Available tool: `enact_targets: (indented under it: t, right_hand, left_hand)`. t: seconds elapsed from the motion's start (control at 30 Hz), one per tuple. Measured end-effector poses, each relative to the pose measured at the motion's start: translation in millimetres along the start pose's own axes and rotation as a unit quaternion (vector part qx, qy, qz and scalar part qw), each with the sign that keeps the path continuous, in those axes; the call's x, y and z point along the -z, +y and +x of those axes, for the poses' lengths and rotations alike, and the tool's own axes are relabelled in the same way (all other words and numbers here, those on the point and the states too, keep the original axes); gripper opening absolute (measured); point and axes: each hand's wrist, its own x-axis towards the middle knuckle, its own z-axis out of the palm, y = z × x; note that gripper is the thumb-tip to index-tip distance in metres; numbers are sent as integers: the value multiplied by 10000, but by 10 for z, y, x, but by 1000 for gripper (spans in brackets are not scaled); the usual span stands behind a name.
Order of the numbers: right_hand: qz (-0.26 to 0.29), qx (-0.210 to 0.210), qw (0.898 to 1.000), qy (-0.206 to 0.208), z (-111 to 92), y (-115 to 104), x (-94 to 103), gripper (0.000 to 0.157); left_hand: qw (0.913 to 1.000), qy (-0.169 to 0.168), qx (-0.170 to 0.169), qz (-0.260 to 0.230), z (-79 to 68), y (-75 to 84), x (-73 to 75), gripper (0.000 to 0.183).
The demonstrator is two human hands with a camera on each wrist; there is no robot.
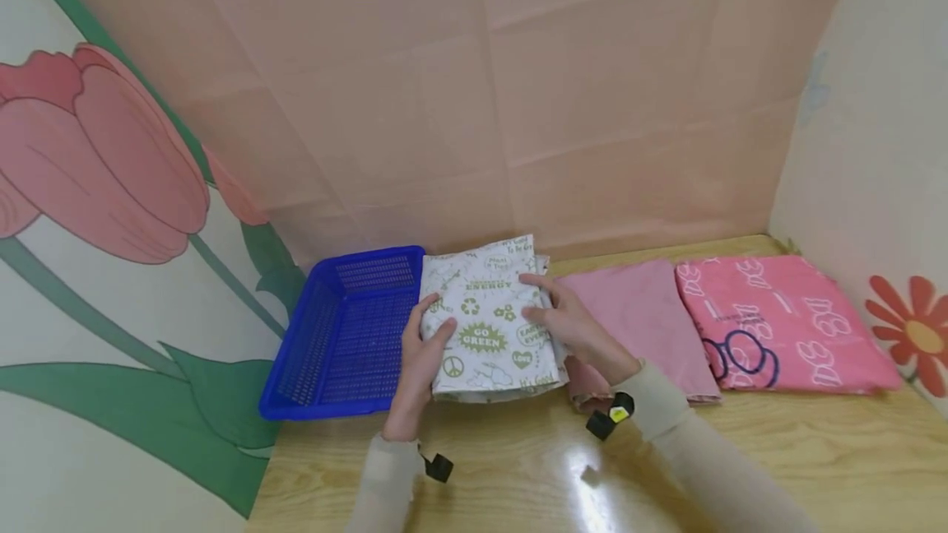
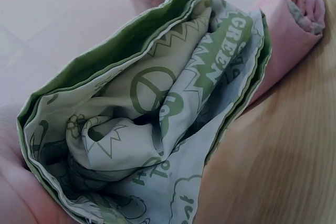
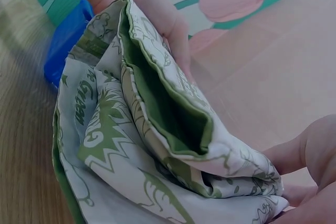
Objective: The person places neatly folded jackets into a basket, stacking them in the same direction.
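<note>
A folded white cloth (image 1: 485, 315) with green lettering and eco motifs is held up between both hands in the head view. My left hand (image 1: 425, 348) grips its left edge, thumb on the front face. On the opposite edge, my right hand (image 1: 570, 319) grips it with the thumb and a finger on the front. Both wrist views look into the lower end of the cloth (image 2: 168, 114), where bunched layers and a green underside (image 3: 173, 114) show. Most of the fingers are hidden behind the fabric.
A blue plastic basket (image 1: 326, 411) stands at the left. To the right, a folded plain pink cloth (image 1: 637, 311) lies beside a brighter pink folded cloth (image 1: 792, 323) with white bow prints. All rest on a wooden table (image 1: 504, 467) against a draped wall (image 1: 474, 105).
</note>
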Motion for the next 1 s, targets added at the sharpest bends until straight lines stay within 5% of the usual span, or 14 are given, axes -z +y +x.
enact_targets:
  t: [0.33,0.67,1.0]
  right_hand:
    - [572,-132,9982,-154,62,-118,-120,63]
    - [-2,34,10000,-8,103,-247,-266,61]
    - [-17,286,9995,-120,176,-369,-281,64]
  left_hand:
    - [9999,-93,-79,74,19,119,213,55]
    - [9997,-193,-150,90,22,250,419,56]
    - [9994,-310,-108,-79,106,355,532,55]
